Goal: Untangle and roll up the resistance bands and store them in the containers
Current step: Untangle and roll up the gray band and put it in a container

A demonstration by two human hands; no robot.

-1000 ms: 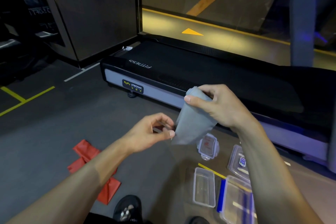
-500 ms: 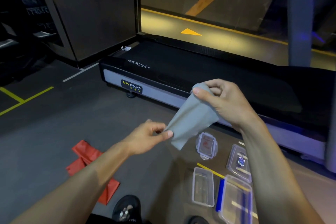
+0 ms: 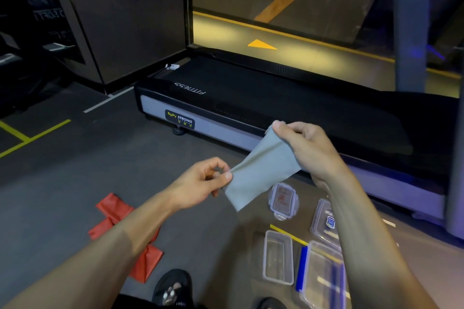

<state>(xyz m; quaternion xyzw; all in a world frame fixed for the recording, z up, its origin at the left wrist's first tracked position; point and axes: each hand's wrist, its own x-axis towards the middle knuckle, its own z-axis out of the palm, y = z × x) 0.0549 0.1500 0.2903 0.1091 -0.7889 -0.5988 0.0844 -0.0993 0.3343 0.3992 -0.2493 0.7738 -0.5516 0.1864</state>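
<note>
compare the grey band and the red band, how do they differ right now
The grey band is held in the air, pinched between the left hand and right hand; the red band lies untouched on the floor. The grey one is spread flat, the red one crossed over itself. Neither is rolled.

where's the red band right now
In the head view the red band lies crumpled on the grey floor at lower left, partly hidden under the left forearm, just left of the black shoe and well apart from the containers.
</note>
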